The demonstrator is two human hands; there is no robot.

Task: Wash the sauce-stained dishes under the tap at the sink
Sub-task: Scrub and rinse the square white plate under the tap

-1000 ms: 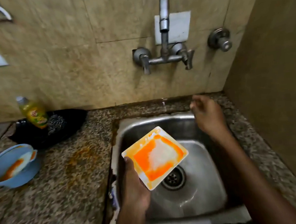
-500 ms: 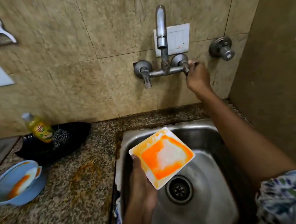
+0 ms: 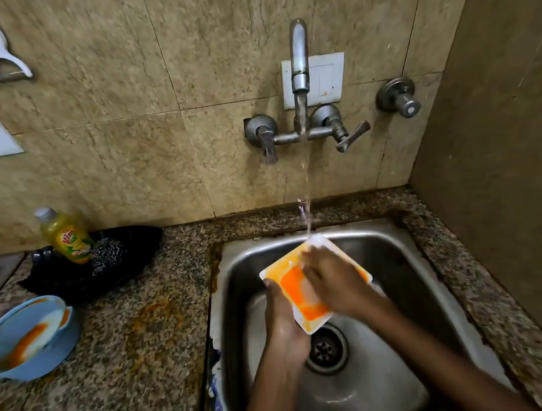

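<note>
now that tap (image 3: 299,60) runs, right hand (image 3: 331,279) off the lever, spread flat on square plate (image 3: 295,282); left hand (image 3: 282,323) clamps its near edge. rinsing begun; blue bowl (image 3: 24,341) waits far left.

The sink (image 3: 400,259) basin is crowded at its middle: the plate (image 3: 289,270) and both hands, left hand (image 3: 285,330) and right hand (image 3: 333,282), fill it under the water stream (image 3: 305,185). Open basin remains at the near right. The tap (image 3: 299,70) juts out above the far rim. On the left counter (image 3: 129,368), a blue bowl (image 3: 59,355), a bottle (image 3: 67,235) and a black tray (image 3: 128,252) stand in the way; the stretch between them and the sink is bare.
</note>
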